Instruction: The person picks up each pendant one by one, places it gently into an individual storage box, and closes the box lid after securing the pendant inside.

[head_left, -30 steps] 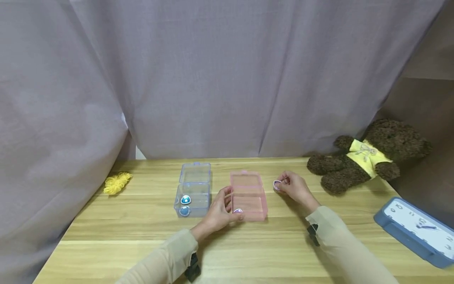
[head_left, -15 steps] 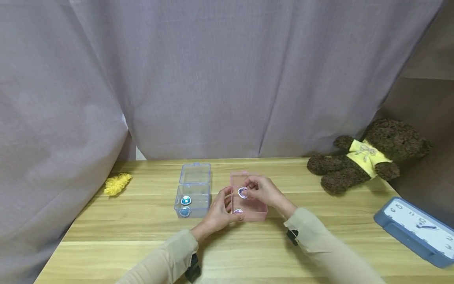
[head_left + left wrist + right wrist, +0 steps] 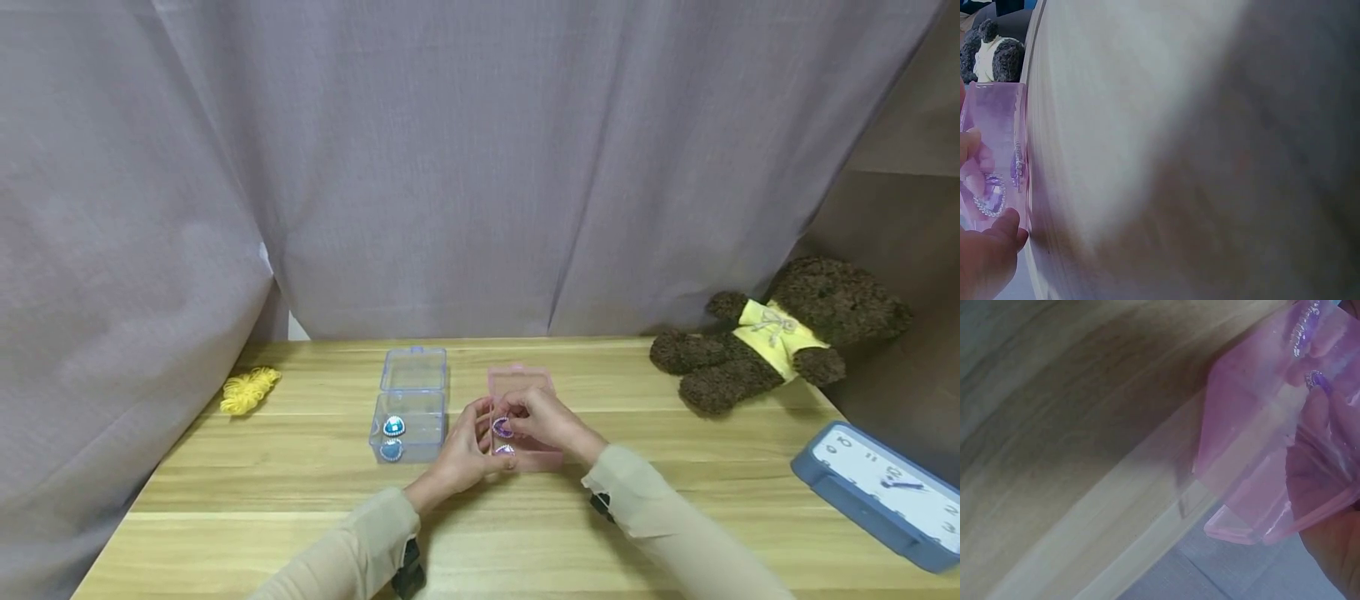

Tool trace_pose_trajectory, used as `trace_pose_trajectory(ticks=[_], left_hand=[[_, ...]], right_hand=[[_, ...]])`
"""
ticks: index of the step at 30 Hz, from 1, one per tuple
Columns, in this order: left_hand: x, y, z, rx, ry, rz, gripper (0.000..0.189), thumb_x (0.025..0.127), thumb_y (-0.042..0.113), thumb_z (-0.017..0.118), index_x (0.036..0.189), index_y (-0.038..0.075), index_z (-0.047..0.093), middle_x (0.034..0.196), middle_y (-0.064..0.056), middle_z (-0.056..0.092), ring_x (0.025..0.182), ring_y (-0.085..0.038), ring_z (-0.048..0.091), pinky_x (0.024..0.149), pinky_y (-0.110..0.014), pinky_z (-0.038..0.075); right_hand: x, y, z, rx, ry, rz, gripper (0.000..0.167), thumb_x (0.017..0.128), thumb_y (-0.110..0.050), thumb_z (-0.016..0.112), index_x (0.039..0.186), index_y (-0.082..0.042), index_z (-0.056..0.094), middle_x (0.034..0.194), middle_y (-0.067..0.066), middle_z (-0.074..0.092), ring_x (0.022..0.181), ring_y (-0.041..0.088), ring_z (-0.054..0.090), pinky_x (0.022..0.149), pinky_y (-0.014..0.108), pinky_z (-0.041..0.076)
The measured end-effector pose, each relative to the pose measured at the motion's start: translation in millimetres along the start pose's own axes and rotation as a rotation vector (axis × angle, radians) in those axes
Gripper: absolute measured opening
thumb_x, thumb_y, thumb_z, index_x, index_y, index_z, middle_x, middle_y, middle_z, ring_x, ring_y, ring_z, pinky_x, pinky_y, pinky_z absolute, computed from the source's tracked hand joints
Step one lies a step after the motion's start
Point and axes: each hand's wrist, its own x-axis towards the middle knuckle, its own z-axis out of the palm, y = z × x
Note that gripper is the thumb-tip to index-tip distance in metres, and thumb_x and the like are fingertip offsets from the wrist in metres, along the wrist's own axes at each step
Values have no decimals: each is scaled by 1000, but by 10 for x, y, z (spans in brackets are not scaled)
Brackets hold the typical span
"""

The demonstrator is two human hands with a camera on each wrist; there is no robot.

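A see-through pink plastic box [image 3: 542, 462] stands on the table with its lid raised at the back. My left hand [image 3: 457, 454] grips its left side, thumb at the front corner. My right hand [image 3: 549, 418] reaches down into the box and pinches a purple gem [image 3: 502, 428] edged with small sparkling beads. In front of it, a second purple gem [image 3: 506, 450] lies at the box's front left. Through the pink wall, the right wrist view shows a fingertip against the purple gem [image 3: 1316, 380]. The right hand's fingers partly hide the box's inside.
Left of the pink box stands an opened clear blue box [image 3: 427, 450] holding two blue gems [image 3: 393, 426]. A yellow yarn bundle [image 3: 250, 390] lies at the far left. On the right are a brown teddy bear [image 3: 720, 392] and a blue-framed clock [image 3: 885, 492]. A grey curtain [image 3: 450, 208] hangs behind.
My right hand has carried the purple gem leftward from beside the pink box, over it, then down inside next to the other one. The left hand has kept its place on the box.
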Motion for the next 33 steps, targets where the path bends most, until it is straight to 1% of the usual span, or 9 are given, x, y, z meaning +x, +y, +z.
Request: trace_pose_trajectory(ticks=[6, 9, 17, 21, 24, 27, 31, 33], left_hand=[[0, -8, 0, -6, -1, 7, 92, 68, -11, 75, 142, -6, 22, 148, -24, 27, 134, -38, 35, 109, -36, 37], [0, -8, -1, 1, 1, 6, 92, 68, -10, 76, 142, -6, 22, 148, -24, 27, 134, -38, 35, 109, -36, 37], [-4, -7, 0, 11, 10, -11, 92, 68, -9, 76, 142, -6, 22, 149, -24, 26, 134, -38, 35, 109, -37, 37], [-5, -5, 2, 16, 12, -11, 92, 68, -9, 76, 142, -6, 22, 149, -24, 26, 134, -38, 35, 109, -36, 38], [-4, -4, 4, 17, 13, -14, 92, 67, -9, 76, 142, -5, 22, 149, -23, 26, 134, -38, 36, 108, -36, 38], [-1, -6, 5, 17, 15, -17, 93, 67, -10, 76, 142, -5, 23, 149, -23, 26, 134, -38, 36, 109, -36, 38], [2, -5, 5, 21, 16, -19, 93, 67, -9, 76, 142, -5, 23, 149, -23, 26, 134, -38, 35, 109, -36, 37], [0, -3, 6, 22, 15, -21, 93, 67, -9, 77, 142, -5, 22, 149, -23, 26, 134, -38, 35, 109, -36, 37]], right_hand=[[-8, 1, 18, -15, -9, -16, 13, 77, 8, 68, 85, -1, 72, 85, 9, 72, 78, 14, 64, 72, 16, 55], [-10, -5, 24, -27, -11, -4, 15, 77, 8, 67, 88, -1, 72, 87, 9, 72, 80, 16, 66, 74, 17, 55], [-17, -3, 29, -91, -29, -8, 21, 76, 11, 67, 94, 2, 72, 87, 11, 72, 77, 18, 67, 70, 18, 56], [-27, -7, 16, -108, -48, 14, 25, 76, 11, 65, 97, 0, 72, 92, 10, 72, 83, 20, 66, 77, 25, 57], [-39, -14, -8, -98, -77, 26, 26, 77, 12, 64, 100, 1, 71, 97, 12, 72, 89, 23, 65, 81, 30, 57], [-48, -26, -31, -68, -99, 53, 24, 78, 11, 63, 101, 5, 69, 95, 15, 71, 86, 22, 66, 78, 28, 58], [-49, -34, -45, -56, -110, 87, 21, 79, 9, 64, 99, 6, 69, 89, 14, 71, 78, 19, 65, 73, 24, 57], [-53, -43, -49, -45, -117, 100, 20, 78, 9, 64, 98, 6, 69, 88, 15, 71, 78, 19, 65, 73, 24, 57]])
